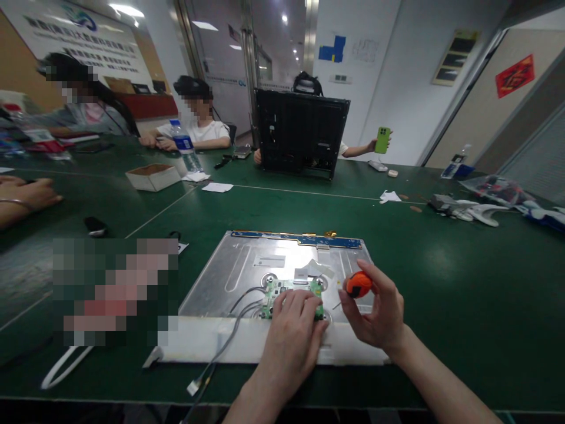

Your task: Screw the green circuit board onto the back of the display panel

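Note:
A flat metal display panel lies on the table before me, a blue circuit strip along its far edge. On it sits a small green circuit board, with grey cables running off its left side toward me. My left hand rests over the board, fingers laid across its top and thumb by its right edge; part of the board is hidden beneath. Between the thumb and fingers of my right hand is an orange-handled screwdriver. Its thin shaft points down-left, close to the panel's right part.
Across the table a person holds up a large black screen housing and a green phone. An open box and a water bottle stand back left. Gloves lie at right. Other people sit at left.

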{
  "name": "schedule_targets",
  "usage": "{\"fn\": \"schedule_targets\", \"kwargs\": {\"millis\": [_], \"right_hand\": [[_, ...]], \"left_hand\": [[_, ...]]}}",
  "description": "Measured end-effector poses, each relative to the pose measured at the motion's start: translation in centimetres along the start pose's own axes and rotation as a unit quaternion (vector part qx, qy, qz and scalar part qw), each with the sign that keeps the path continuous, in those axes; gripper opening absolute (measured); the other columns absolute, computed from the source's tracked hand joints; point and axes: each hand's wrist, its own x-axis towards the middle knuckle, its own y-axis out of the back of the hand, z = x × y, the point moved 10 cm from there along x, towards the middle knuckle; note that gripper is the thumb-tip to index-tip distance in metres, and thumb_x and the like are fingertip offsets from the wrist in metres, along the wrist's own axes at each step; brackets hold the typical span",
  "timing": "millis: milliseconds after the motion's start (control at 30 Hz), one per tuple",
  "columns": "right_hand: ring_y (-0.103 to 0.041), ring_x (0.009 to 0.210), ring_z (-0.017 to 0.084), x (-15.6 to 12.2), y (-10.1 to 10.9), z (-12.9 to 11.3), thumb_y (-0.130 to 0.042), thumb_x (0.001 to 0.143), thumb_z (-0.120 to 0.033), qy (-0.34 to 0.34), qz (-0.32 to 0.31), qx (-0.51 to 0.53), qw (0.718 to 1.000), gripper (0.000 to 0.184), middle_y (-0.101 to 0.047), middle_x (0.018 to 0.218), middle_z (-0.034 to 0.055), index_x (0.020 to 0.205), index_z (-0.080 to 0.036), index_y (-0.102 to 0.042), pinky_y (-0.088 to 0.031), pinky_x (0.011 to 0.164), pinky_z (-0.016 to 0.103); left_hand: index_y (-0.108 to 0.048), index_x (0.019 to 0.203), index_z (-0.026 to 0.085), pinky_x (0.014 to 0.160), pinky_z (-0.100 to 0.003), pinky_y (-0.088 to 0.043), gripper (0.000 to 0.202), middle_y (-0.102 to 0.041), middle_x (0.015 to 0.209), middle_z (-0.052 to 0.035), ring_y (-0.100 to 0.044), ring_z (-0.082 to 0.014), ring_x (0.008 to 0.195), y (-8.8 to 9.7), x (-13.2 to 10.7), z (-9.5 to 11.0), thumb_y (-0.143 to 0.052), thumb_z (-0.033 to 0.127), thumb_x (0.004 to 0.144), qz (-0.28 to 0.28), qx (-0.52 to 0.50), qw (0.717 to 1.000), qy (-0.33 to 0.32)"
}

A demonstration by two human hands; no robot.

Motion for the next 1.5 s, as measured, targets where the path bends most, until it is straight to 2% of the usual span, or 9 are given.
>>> {"fn": "schedule_targets", "kwargs": {"millis": [167,333,433,500,600,700,767,1100,1500], "right_hand": [[-0.046,0.046,0.009,0.8,0.6,0.3,-0.050,0.080,-0.010,0.002,-0.010,-0.066,0.998,0.050,-0.056,0.071,-0.0027,0.128,-0.017,-0.037,-0.041,0.045,0.022],[-0.046,0.048,0.010,0.8,-0.5,3.0,-0.044,0.080,-0.011,-0.103,-0.108,-0.115,0.982,0.028,-0.056,0.071,-0.0015,0.107,-0.018,-0.046,-0.037,0.046,0.022],[-0.050,0.050,0.013,-1.1,-2.6,4.6,-0.047,0.084,-0.019,-0.170,-0.259,-0.188,0.932,0.005,-0.056,0.063,-0.0012,0.085,-0.019,-0.052,-0.036,0.048,0.024],[-0.054,0.052,0.015,-3.2,-3.7,5.1,-0.048,0.088,-0.026,-0.195,-0.347,-0.230,0.888,0.016,-0.058,0.061,0.0005,0.074,-0.020,-0.053,-0.035,0.048,0.025],[-0.062,0.062,0.019,-6.1,-3.9,5.5,-0.051,0.087,-0.027,-0.229,-0.397,-0.269,0.847,0.015,-0.066,0.077,0.0047,0.078,-0.020,-0.059,-0.041,0.052,0.028],[-0.068,0.078,0.022,-8.0,-3.4,5.4,-0.046,0.090,-0.027,-0.252,-0.385,-0.284,0.841,0.019,-0.065,0.114,0.0097,0.094,-0.020,-0.063,-0.049,0.060,0.032],[-0.068,0.083,0.023,-8.8,-3.0,5.4,-0.044,0.091,-0.028,-0.270,-0.375,-0.289,0.839,0.025,-0.060,0.126,0.0098,0.106,-0.021,-0.062,-0.052,0.066,0.035],[-0.069,0.086,0.022,-9.6,-2.9,5.9,-0.044,0.091,-0.029,-0.305,-0.352,-0.288,0.837,0.031,-0.066,0.117,0.0080,0.115,-0.020,-0.060,-0.053,0.071,0.032],[-0.068,0.084,0.022,-9.6,-2.8,6.0,-0.043,0.091,-0.030,-0.327,-0.347,-0.281,0.832,0.031,-0.068,0.112,0.0084,0.116,-0.020,-0.059,-0.051,0.071,0.031]], "left_hand": [[-0.053,0.107,0.020,0.089,-0.043,-0.038,0.021,-0.059,0.104,-0.0077,-0.052,-0.0255,0.100,3.7,-0.8,-1.6,-0.052,0.024,0.087,0.067,0.025,0.997,-0.013],[-0.055,0.108,0.018,0.087,-0.046,-0.040,0.031,-0.061,0.105,-0.0100,-0.054,-0.0280,0.100,7.2,-1.8,-7.2,-0.042,0.041,0.092,0.060,0.104,0.990,0.068],[-0.056,0.110,0.015,0.089,-0.048,-0.041,0.044,-0.060,0.109,-0.0133,-0.054,-0.0304,0.105,8.3,-2.6,-11.0,-0.035,0.047,0.091,0.027,0.149,0.977,0.151],[-0.056,0.114,0.014,0.091,-0.048,-0.042,0.048,-0.058,0.116,-0.0145,-0.052,-0.0315,0.110,8.3,-3.4,-13.2,-0.033,0.048,0.090,-0.010,0.177,0.964,0.200],[-0.057,0.117,0.011,0.092,-0.047,-0.043,0.052,-0.058,0.119,-0.0163,-0.051,-0.0320,0.112,8.2,-4.5,-15.2,-0.033,0.047,0.088,-0.039,0.212,0.949,0.230],[-0.055,0.121,0.007,0.094,-0.047,-0.042,0.056,-0.057,0.121,-0.0183,-0.052,-0.0321,0.114,8.3,-5.4,-16.1,-0.030,0.045,0.088,-0.039,0.230,0.946,0.225],[-0.054,0.121,0.006,0.094,-0.047,-0.042,0.058,-0.057,0.122,-0.0201,-0.051,-0.0332,0.115,8.3,-5.8,-16.6,-0.028,0.045,0.088,-0.040,0.245,0.943,0.223],[-0.053,0.123,0.008,0.083,-0.049,-0.046,0.055,-0.057,0.119,-0.0214,-0.053,-0.0352,0.110,8.1,-5.9,-17.2,-0.025,0.039,0.089,-0.067,0.274,0.932,0.229],[-0.058,0.122,0.011,0.077,-0.049,-0.046,0.058,-0.058,0.111,-0.0217,-0.054,-0.0368,0.100,8.0,-5.2,-17.7,-0.026,0.047,0.089,-0.079,0.321,0.914,0.235]]}}
